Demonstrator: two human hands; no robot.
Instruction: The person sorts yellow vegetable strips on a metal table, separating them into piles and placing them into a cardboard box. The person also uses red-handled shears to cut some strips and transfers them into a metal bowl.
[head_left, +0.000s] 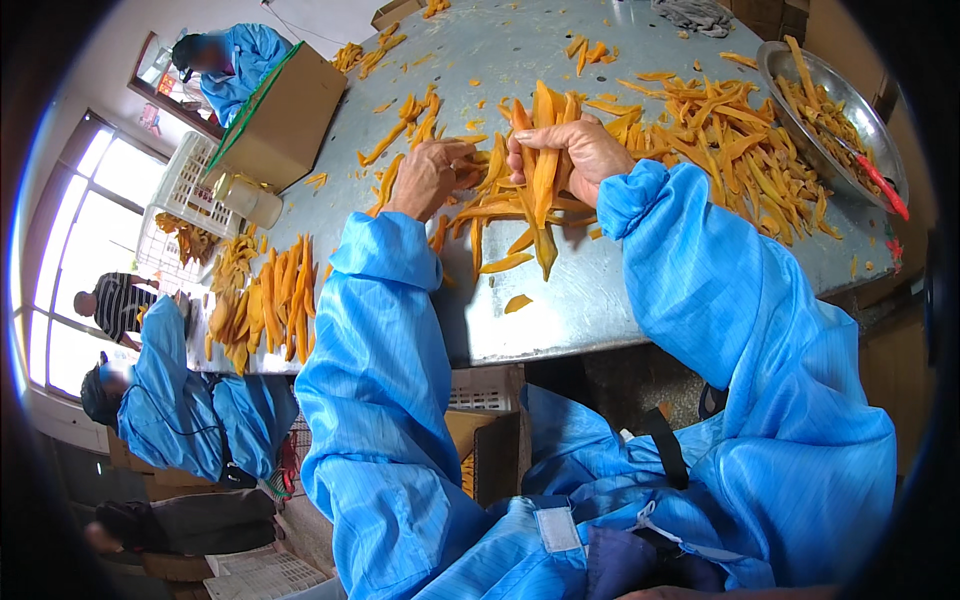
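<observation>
My right hand grips a small bundle of orange dried strips, of fruit or sweet potato, with the thumb across the front. The bundle stands roughly upright above the metal table. To its left, my left hand reaches into loose strips with its fingers bent; whether it pinches one is hidden. A large heap of strips lies right of my right hand. Between my forearms, a few single strips rest on the metal.
A steel bowl with strips and a red-handled tool sits at far right. Rows of strips lie at left, near a co-worker. A cardboard box, white crate and grey cloth border the table.
</observation>
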